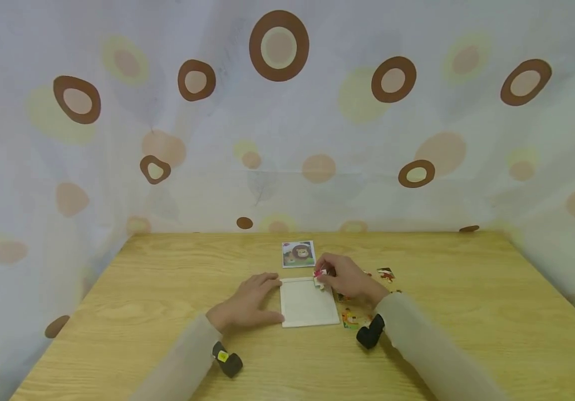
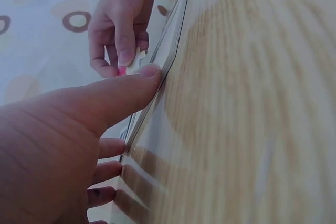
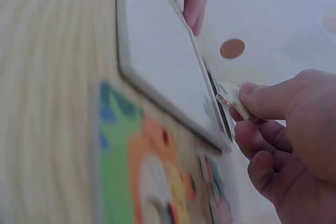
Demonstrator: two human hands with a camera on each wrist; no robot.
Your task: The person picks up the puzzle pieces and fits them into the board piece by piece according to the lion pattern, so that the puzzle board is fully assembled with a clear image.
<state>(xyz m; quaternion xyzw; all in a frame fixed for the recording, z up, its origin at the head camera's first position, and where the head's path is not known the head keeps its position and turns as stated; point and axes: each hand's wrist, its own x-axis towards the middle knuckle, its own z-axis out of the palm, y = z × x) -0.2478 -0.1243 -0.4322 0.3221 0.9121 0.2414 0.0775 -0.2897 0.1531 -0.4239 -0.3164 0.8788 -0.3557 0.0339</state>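
A white, shallow puzzle tray (image 1: 309, 306) lies flat on the wooden table, its inside bare white. At its left side is my left hand (image 1: 249, 301), thumb by the near corner and fingertips by the far corner. In the left wrist view that thumb (image 2: 126, 93) lies along the tray's rim. Between thumb and fingers my right hand (image 1: 349, 275) pinches a jigsaw piece (image 1: 319, 278), white with a pink-red patch, over the tray's far right corner. The right wrist view shows this piece (image 3: 231, 95) tilted, close to the tray's edge.
Beyond the tray lies a square picture card (image 1: 298, 254) with a lion on it. Loose jigsaw pieces (image 1: 350, 319) are spread to the tray's right, some partly under my right arm; one piece (image 1: 386, 274) sits farther out. A spotted cloth (image 1: 277, 122) hangs behind the table.
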